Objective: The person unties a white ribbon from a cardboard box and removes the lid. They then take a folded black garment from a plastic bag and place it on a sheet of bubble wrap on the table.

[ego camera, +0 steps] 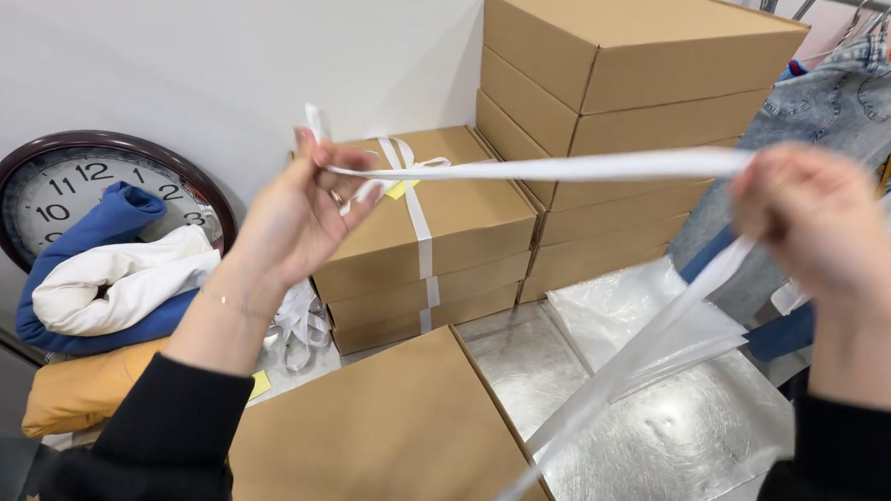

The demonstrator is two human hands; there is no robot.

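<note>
I hold the white ribbon (569, 168) stretched taut above the near cardboard box (387, 438), left hand (302, 214) pinching its end, right hand (817, 227) closed on its run; judged light, limp, slippery, best gripped flat between fingertips.

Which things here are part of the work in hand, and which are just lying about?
In hand: left hand, right hand, white ribbon, plain box, ribbon-tied box.

Lying about: wall clock, folded clothes, hanging jeans, plastic bag, tall box stack.
</note>
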